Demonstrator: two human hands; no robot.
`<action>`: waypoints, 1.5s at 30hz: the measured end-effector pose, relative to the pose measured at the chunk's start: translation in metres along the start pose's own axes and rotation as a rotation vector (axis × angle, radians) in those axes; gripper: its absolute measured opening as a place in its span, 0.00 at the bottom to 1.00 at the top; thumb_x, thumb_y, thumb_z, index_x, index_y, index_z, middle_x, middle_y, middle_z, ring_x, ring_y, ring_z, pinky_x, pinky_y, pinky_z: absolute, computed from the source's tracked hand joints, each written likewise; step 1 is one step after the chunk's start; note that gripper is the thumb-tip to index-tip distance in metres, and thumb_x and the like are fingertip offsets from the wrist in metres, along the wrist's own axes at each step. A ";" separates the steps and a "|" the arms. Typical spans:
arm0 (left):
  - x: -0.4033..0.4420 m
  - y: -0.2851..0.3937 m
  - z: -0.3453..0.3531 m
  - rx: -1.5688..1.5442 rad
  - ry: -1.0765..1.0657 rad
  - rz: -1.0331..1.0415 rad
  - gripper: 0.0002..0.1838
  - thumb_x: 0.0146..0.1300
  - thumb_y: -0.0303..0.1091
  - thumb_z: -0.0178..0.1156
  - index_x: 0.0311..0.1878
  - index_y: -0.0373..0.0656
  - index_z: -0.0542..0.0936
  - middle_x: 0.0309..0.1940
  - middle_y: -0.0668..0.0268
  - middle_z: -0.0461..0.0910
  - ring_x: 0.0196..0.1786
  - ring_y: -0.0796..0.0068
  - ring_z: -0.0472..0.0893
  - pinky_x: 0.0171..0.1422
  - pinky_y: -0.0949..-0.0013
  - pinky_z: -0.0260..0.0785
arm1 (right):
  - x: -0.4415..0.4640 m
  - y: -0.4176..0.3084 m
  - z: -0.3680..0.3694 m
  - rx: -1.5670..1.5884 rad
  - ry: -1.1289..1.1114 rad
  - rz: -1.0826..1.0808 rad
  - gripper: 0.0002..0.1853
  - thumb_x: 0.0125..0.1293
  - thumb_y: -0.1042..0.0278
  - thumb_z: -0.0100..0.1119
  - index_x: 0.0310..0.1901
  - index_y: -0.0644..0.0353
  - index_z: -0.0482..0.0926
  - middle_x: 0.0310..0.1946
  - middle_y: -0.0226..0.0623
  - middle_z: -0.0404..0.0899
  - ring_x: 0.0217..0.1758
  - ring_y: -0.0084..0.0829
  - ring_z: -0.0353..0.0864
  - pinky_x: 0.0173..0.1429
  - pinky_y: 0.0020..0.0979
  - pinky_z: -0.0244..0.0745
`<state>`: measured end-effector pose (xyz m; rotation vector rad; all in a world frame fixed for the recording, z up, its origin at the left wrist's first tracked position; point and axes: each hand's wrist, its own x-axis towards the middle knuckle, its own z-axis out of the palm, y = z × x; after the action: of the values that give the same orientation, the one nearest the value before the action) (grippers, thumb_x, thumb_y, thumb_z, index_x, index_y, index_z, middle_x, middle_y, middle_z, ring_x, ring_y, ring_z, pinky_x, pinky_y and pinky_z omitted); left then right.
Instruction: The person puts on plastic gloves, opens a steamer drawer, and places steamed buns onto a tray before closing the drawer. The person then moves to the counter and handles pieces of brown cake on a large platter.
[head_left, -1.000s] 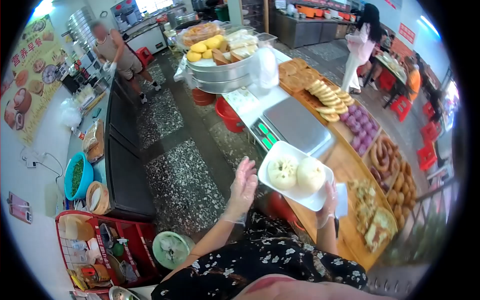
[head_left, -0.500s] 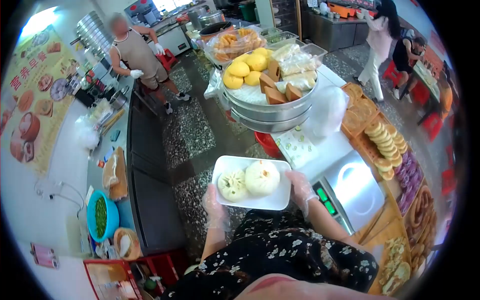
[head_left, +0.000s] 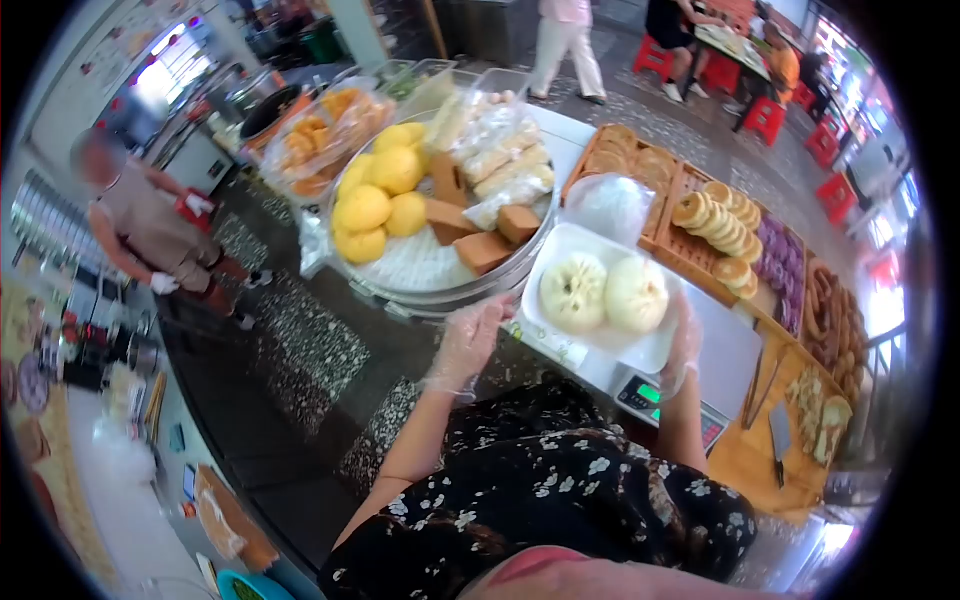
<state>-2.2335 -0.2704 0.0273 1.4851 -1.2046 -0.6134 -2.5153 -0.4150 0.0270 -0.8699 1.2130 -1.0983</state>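
A white foam tray (head_left: 570, 237) carries two pleated steamed buns, the left bun (head_left: 573, 295) with dark filling at its top and the right bun (head_left: 637, 295) paler. My gloved right hand (head_left: 682, 345) grips the tray's right edge. My gloved left hand (head_left: 468, 348) is closed at the tray's left edge, its fingertips against the rim. Tilted a little, the tray hangs over the counter, in front of a clear plastic bag (head_left: 608, 205). Below and to its right, a metal scale (head_left: 735, 350) with a green display is partly hidden by the tray and my right hand.
Left of the tray stands a round steamer (head_left: 400, 285) with yellow buns (head_left: 362, 208) and brown cake blocks (head_left: 483, 252). Baskets of flat cakes (head_left: 715, 225) line the right. A knife (head_left: 780, 440) lies on the wooden board (head_left: 740, 465). Another person (head_left: 150, 215) stands at far left.
The tray with both buns has moved right, from above the floor to over the counter by the scale. My view has turned to the right.
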 end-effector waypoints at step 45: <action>0.078 -0.128 -0.022 0.802 0.547 0.018 0.13 0.52 0.35 0.67 0.23 0.44 0.72 0.17 0.59 0.72 0.21 0.53 0.74 0.25 0.60 0.63 | 0.383 0.003 0.103 0.091 -0.233 0.329 0.08 0.67 0.67 0.61 0.43 0.61 0.79 0.33 0.36 0.81 0.31 0.26 0.80 0.34 0.23 0.76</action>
<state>-2.1410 -0.3435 -0.0678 2.1092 -1.0553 0.3488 -2.4125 -0.7877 -0.0627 -0.6781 1.0579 -0.7581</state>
